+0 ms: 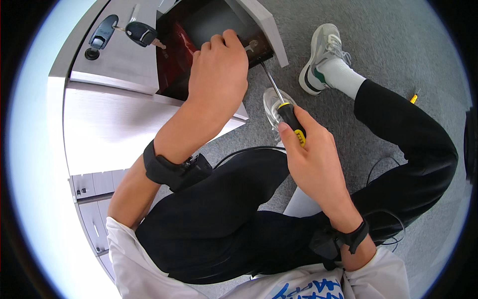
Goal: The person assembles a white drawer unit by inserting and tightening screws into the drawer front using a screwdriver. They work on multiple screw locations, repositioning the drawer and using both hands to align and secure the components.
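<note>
Here the right hand (317, 162) grips a screwdriver (290, 115) angled toward the drawer (267, 29); the left hand (219, 74) arches over it, hold unclear.

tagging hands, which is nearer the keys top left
Left. The left hand is at the open drawer, right of the keys; the right hand is farther off, lower right, holding a screwdriver.

A white, short-sleeved shirt (308, 274) with blue lettering (326, 289); black trousers (199, 214); white socks (343, 78); pale grey laced shoes (327, 42), one with a green patch (319, 76); black wrist straps (357, 237) bearing boxy black modules (193, 173).
</note>
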A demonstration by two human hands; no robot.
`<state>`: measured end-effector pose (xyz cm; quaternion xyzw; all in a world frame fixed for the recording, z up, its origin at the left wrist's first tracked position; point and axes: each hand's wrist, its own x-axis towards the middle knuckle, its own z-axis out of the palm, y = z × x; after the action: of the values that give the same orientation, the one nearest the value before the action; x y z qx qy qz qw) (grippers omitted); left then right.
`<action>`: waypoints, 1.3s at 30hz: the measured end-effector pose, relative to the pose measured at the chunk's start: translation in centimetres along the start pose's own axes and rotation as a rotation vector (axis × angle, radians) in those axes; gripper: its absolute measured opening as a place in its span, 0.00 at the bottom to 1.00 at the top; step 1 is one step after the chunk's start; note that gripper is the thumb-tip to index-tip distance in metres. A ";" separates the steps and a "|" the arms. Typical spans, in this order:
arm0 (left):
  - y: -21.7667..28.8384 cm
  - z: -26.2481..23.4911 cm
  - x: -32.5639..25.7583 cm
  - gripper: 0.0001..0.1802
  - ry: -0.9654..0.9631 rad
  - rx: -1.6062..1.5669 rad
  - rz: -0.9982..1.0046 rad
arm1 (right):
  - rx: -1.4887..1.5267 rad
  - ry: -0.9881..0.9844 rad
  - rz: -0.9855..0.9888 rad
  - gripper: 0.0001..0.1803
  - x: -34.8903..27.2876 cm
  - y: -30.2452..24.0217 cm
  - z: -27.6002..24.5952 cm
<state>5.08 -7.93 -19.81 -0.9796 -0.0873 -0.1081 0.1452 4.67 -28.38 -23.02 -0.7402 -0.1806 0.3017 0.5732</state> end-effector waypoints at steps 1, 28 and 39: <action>0.0 0.0 0.0 0.23 0.032 0.012 0.015 | 0.013 0.011 -0.015 0.17 0.0 -0.1 0.0; 0.3 -0.6 -0.4 0.23 0.013 -0.069 -0.042 | 0.389 -0.206 0.261 0.16 -0.2 -1.3 -3.7; 0.8 -1.8 -0.1 0.26 -0.062 -0.165 -0.068 | -0.081 -0.175 0.101 0.22 -7.7 -3.6 -14.3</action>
<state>4.77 -9.24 -18.41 -0.9876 -0.1157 -0.0896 0.0576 8.50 -42.66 -15.42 -0.7418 -0.2047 0.3860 0.5088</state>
